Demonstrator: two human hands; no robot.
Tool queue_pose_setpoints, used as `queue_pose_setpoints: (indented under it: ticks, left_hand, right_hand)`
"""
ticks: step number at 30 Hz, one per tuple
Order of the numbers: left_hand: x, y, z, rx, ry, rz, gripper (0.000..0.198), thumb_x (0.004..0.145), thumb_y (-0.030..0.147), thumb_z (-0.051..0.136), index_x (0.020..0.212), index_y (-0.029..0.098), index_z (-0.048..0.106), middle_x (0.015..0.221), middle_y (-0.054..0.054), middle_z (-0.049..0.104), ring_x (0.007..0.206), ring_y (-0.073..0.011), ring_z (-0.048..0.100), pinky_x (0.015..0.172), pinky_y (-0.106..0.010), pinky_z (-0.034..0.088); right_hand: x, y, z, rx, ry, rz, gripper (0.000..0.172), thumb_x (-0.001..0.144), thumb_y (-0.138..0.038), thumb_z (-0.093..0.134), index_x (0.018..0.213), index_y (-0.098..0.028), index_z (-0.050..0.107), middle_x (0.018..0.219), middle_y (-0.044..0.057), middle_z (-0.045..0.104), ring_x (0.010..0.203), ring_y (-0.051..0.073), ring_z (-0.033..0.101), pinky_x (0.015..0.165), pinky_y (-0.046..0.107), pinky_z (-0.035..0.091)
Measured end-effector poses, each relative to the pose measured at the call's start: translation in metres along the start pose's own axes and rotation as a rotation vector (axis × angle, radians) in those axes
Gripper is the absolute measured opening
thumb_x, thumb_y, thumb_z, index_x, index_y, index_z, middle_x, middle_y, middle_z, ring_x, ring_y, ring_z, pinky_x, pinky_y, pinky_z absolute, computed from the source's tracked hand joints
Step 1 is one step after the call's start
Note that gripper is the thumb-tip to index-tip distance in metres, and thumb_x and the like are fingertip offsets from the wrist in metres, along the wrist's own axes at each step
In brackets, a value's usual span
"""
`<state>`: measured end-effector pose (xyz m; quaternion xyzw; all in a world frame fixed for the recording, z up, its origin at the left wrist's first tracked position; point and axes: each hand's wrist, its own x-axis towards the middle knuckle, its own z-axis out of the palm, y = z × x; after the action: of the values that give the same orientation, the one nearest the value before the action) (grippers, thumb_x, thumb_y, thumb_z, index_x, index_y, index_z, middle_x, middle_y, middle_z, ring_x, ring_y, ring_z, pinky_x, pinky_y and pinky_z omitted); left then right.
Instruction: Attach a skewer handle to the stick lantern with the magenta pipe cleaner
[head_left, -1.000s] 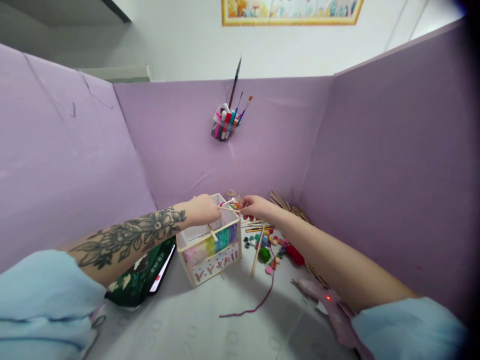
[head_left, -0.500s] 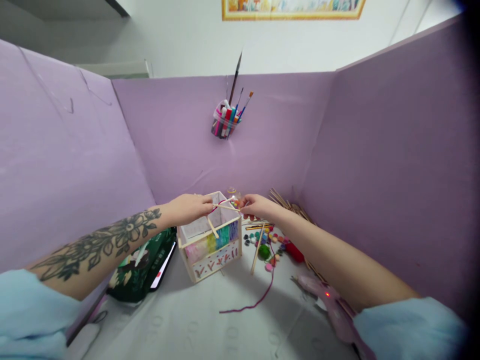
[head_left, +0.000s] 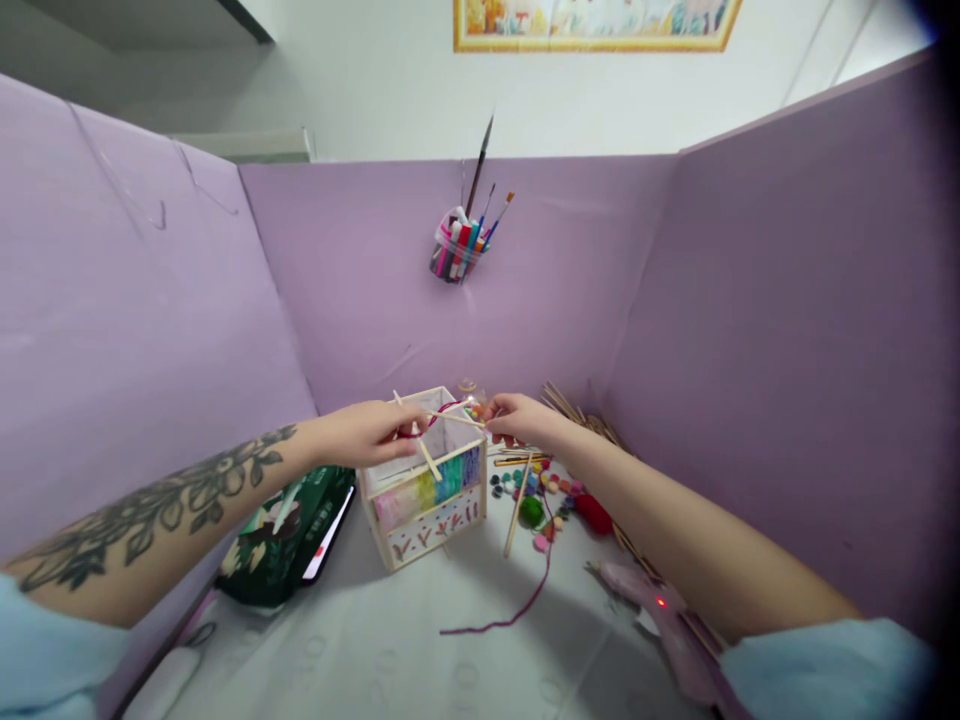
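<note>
Over the box, 12 o'clock of me:
left hand [head_left: 367,433]: pinching a thin wooden stick [head_left: 411,440] and dark red yarn [head_left: 517,600] at the rim.
right hand [head_left: 517,418]: fingers closed on another thin stick [head_left: 456,419] laid across the top.
box: small open wooden craft box with rainbow-painted side [head_left: 427,495], centre of table.
progress: walls up, painted; top sticks apparently not fixed yet.
3 o'clock: coloured pom-poms [head_left: 536,490], stick pile [head_left: 585,415].
5 o'clock: pink glue gun [head_left: 660,620], light on.
9 o'clock: green packet [head_left: 277,540].
obstruction: loose yarn trails across the table.

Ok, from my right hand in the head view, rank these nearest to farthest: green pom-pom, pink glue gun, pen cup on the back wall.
Measured from the right hand:
1. Green pom-pom, just below the hand on the table.
2. Pen cup, up on the back wall, slightly left.
3. Pink glue gun, low right by the forearm, farthest.
</note>
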<state>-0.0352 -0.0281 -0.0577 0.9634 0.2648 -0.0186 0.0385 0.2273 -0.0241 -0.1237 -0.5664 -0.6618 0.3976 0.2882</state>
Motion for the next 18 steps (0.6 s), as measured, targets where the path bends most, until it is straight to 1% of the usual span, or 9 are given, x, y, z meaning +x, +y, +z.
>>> queue_pose_setpoints:
  ticks: [2, 4, 6, 9, 13, 18]
  left_hand:
    - [-0.014, 0.012, -0.004, 0.025, -0.031, 0.036, 0.020, 0.091, 0.034, 0.046, 0.105, 0.023, 0.055, 0.085, 0.000, 0.065, 0.071, -0.0135, 0.058, 0.063, -0.023, 0.038]
    - [-0.029, 0.024, -0.005, 0.096, -0.044, 0.064, 0.019, 0.091, 0.030, 0.047, 0.105, 0.024, 0.058, 0.084, 0.000, 0.066, 0.071, -0.0144, 0.059, 0.062, -0.024, 0.037]
    - [-0.042, 0.034, -0.003, 0.173, -0.027, 0.077, 0.019, 0.091, 0.029, 0.046, 0.105, 0.025, 0.059, 0.083, 0.000, 0.066, 0.071, -0.0157, 0.059, 0.061, -0.026, 0.037]
    - [-0.058, 0.045, 0.000, 0.225, 0.025, 0.108, 0.021, 0.093, 0.028, 0.043, 0.103, 0.025, 0.060, 0.080, -0.001, 0.065, 0.069, -0.0166, 0.058, 0.060, -0.028, 0.037]
    - [-0.067, 0.055, 0.003, 0.266, 0.086, 0.190, 0.024, 0.095, 0.029, 0.039, 0.105, 0.022, 0.060, 0.079, -0.002, 0.066, 0.067, -0.0175, 0.056, 0.059, -0.030, 0.036]
    - [-0.068, 0.069, 0.007, 0.313, 0.106, 0.250, 0.022, 0.094, 0.028, 0.040, 0.102, 0.020, 0.059, 0.084, -0.004, 0.068, 0.067, -0.0188, 0.056, 0.059, -0.033, 0.036]
  right_hand:
    - [0.000, 0.002, -0.001, 0.005, -0.006, -0.018, 0.011, 0.071, -0.009, 0.058, 0.070, -0.018, 0.052, 0.056, -0.004, 0.056, 0.045, 0.007, 0.047, 0.042, 0.018, 0.035]
    - [0.000, 0.002, -0.001, 0.010, -0.010, -0.033, 0.011, 0.071, -0.009, 0.057, 0.069, -0.018, 0.051, 0.057, -0.003, 0.056, 0.046, 0.007, 0.047, 0.043, 0.018, 0.036]
    - [-0.001, 0.002, -0.001, 0.012, -0.013, -0.044, 0.010, 0.070, -0.010, 0.057, 0.070, -0.018, 0.051, 0.058, -0.003, 0.056, 0.047, 0.007, 0.047, 0.043, 0.018, 0.036]
    - [-0.002, 0.002, 0.000, 0.010, -0.011, -0.062, 0.008, 0.070, -0.012, 0.056, 0.072, -0.018, 0.052, 0.059, -0.003, 0.054, 0.047, 0.007, 0.045, 0.043, 0.018, 0.037]
    - [-0.003, 0.005, 0.002, -0.009, 0.009, -0.096, 0.006, 0.069, -0.013, 0.054, 0.071, -0.018, 0.051, 0.061, -0.003, 0.054, 0.050, 0.008, 0.047, 0.046, 0.020, 0.038]
    - [-0.007, 0.013, 0.003, -0.077, 0.072, -0.126, 0.003, 0.069, -0.017, 0.055, 0.070, -0.018, 0.052, 0.063, -0.002, 0.055, 0.056, 0.010, 0.049, 0.050, 0.021, 0.037]
